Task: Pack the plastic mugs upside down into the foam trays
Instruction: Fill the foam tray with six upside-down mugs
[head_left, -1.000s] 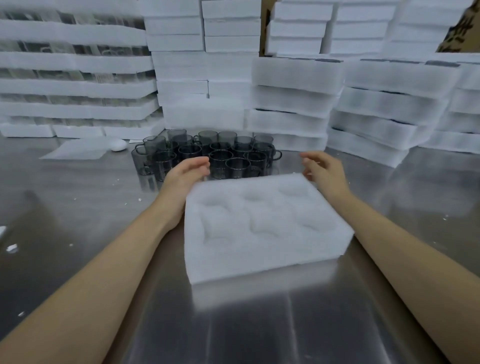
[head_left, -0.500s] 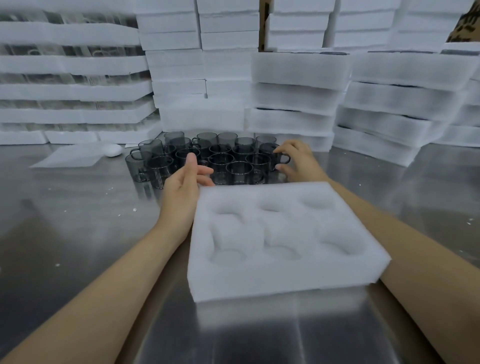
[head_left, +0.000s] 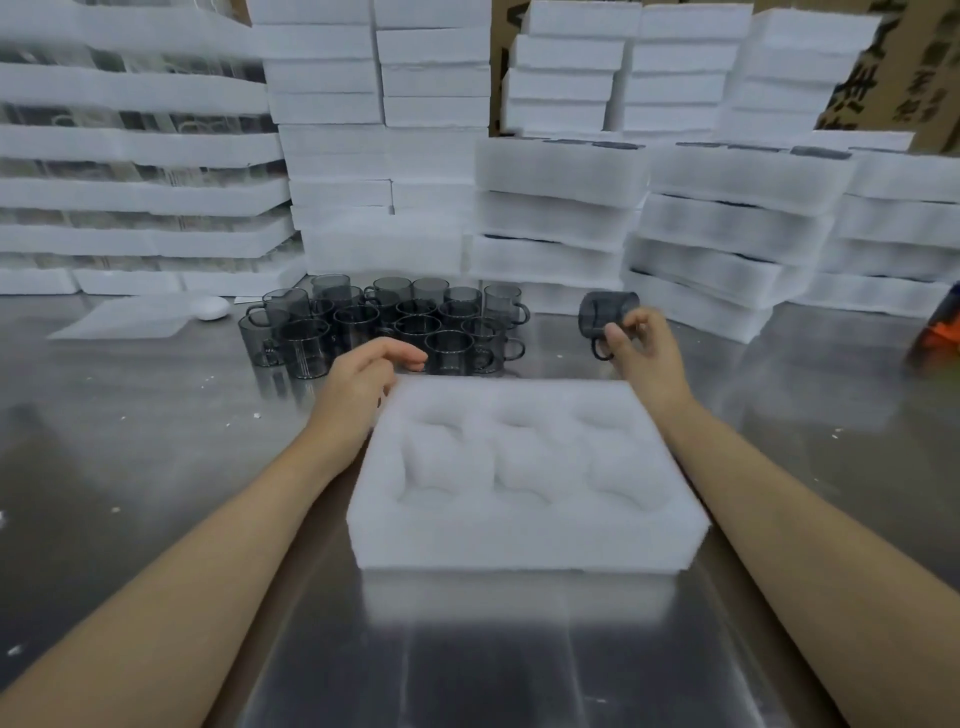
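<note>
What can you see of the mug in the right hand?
The mug is smoky grey and see-through, plastic by its look, with one loop handle. It is tipped on its side in the air above the table, beyond the far right corner of the foam tray. The right hand pinches it at the handle, which points down; nothing else touches it.

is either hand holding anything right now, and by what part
The right hand pinches one dark mug by its handle, with the mug tipped on its side. The left hand holds nothing.
</note>
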